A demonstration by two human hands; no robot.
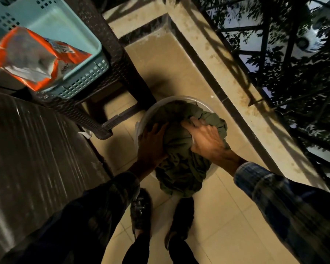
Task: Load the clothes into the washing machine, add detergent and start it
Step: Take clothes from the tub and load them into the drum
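We look straight down at a white tub (141, 126) standing on the tiled floor (227, 216), heaped with olive-green clothes (181, 149). The cloth rises above the rim and spills over the near edge toward our shoes (141, 210).

Our left hand (152, 145) lies on the left side of the heap, palm on the cloth, its fingers (157, 130) spread and reaching down between the pile and the tub wall. They press against the fabric; whether they have closed around a fold we cannot tell, since the tips are hidden in shadow. Our right hand (208, 141) sits on the right side of the heap, its fingers (191, 123) curled into a bunched ridge of the green cloth and gripping it. Both arms wear dark plaid sleeves (274, 197).

At upper left a pale blue basket (84, 80) rests on a dark woven stool (111, 54), and an orange detergent bag (27, 58) with its top torn open lies in the basket, its end jutting over the rim. A dark ribbed surface (36, 140) fills the left side; we cannot tell what it belongs to. To the right a beige ledge (227, 88) runs along a black railing (274, 54), with leaves beyond it.
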